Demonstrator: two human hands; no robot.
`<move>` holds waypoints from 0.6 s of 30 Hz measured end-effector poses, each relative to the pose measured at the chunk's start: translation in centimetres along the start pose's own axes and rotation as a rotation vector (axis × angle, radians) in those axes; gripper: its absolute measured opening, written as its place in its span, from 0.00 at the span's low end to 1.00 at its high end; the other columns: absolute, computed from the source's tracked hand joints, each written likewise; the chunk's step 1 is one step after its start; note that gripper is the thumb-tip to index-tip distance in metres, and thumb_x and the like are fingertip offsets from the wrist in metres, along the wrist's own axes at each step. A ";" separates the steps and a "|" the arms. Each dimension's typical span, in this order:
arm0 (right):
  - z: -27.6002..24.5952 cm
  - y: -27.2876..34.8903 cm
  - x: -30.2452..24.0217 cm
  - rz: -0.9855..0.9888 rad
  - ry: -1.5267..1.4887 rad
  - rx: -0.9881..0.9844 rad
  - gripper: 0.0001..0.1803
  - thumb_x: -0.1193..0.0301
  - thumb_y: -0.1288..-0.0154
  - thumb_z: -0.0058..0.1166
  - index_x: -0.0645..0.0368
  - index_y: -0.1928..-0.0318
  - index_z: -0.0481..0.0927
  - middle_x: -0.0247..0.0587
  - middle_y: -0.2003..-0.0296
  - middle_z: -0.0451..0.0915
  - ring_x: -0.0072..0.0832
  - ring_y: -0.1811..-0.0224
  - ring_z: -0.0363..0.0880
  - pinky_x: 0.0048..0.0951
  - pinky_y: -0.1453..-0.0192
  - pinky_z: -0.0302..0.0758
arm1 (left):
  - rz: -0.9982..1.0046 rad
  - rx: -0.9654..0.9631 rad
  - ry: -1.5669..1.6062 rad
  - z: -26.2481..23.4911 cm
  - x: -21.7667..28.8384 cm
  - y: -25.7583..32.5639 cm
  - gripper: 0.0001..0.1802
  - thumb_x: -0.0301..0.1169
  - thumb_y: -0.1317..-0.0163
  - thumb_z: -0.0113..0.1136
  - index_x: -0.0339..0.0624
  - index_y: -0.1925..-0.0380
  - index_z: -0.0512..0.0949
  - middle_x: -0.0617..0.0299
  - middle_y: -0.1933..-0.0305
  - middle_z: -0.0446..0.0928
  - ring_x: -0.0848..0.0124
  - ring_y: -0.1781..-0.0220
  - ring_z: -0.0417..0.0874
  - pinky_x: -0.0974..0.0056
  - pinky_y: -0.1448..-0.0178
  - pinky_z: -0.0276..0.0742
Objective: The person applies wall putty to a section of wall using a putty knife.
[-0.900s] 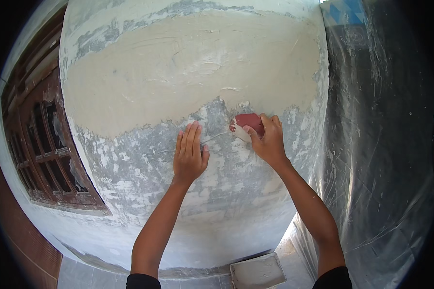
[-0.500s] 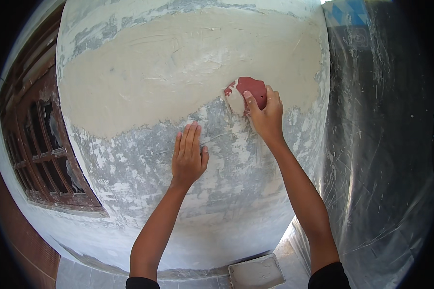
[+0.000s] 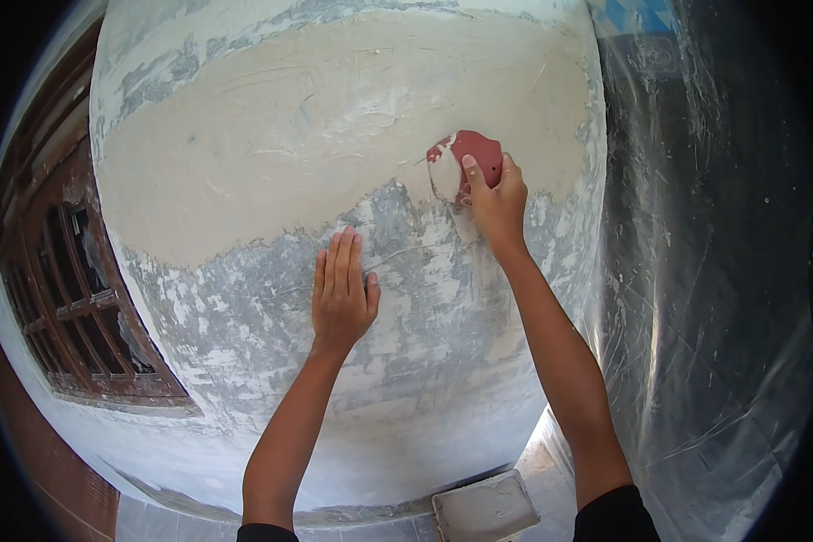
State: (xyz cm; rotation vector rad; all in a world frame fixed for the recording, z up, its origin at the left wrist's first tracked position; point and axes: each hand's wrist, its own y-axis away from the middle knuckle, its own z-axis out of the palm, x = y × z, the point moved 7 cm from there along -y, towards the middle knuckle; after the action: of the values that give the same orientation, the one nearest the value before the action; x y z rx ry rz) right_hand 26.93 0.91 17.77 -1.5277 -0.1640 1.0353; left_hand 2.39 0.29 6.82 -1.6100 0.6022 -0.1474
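My right hand (image 3: 499, 203) grips a red plastering scraper (image 3: 481, 152), thumb on its near face. Pale filler coats the scraper's left side, which lies against the wall at the lower edge of a band of cream filler (image 3: 271, 135). Flat on the grey, patchy wall (image 3: 406, 334) below that band rests my left hand (image 3: 341, 294). Its fingers are stretched upward, the thumb a little apart, and it holds nothing.
At the left is a brown wooden window (image 3: 86, 298) with panes. Clear plastic sheeting (image 3: 677, 298) hangs over a dark surface on the right. Below, a shallow tray (image 3: 486, 508) of pale filler stands on the tiled floor (image 3: 154, 519) by the wall's foot.
The scraper in my right hand has moved slightly upward along the wall, with a little more cream filler below it. My left hand stays flat in place; the whole view has shifted slightly.
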 end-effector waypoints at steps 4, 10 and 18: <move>-2.5 0.1 1.2 0.305 -0.563 0.148 0.22 0.59 0.32 0.62 0.67 0.53 0.77 0.52 0.58 0.78 0.38 0.57 0.80 0.41 0.50 0.76 | -0.002 0.007 -0.012 -0.1 0.0 0.0 0.30 0.31 0.32 0.50 0.31 0.31 0.63 0.48 0.27 0.64 0.55 0.23 0.62 0.49 0.20 0.54; 1.0 2.8 -2.5 -0.249 0.215 -0.043 0.20 0.60 0.33 0.62 0.67 0.56 0.77 0.52 0.60 0.79 0.38 0.60 0.80 0.37 0.52 0.76 | -0.005 0.001 -0.024 0.1 -0.2 0.2 0.30 0.31 0.32 0.50 0.31 0.31 0.63 0.48 0.27 0.64 0.55 0.22 0.61 0.49 0.20 0.54; -0.2 3.1 -1.4 -0.192 0.104 -0.032 0.24 0.57 0.35 0.64 0.66 0.51 0.77 0.54 0.62 0.76 0.43 0.59 0.78 0.40 0.51 0.75 | -0.006 0.000 -0.017 0.0 0.0 0.1 0.30 0.30 0.32 0.50 0.31 0.31 0.63 0.48 0.27 0.64 0.56 0.22 0.61 0.49 0.20 0.54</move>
State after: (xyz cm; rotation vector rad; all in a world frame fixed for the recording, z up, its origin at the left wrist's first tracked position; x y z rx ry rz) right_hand 24.94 -0.95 15.78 -1.5583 -0.2506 0.8029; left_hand 2.41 0.27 6.73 -1.6120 0.5844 -0.1374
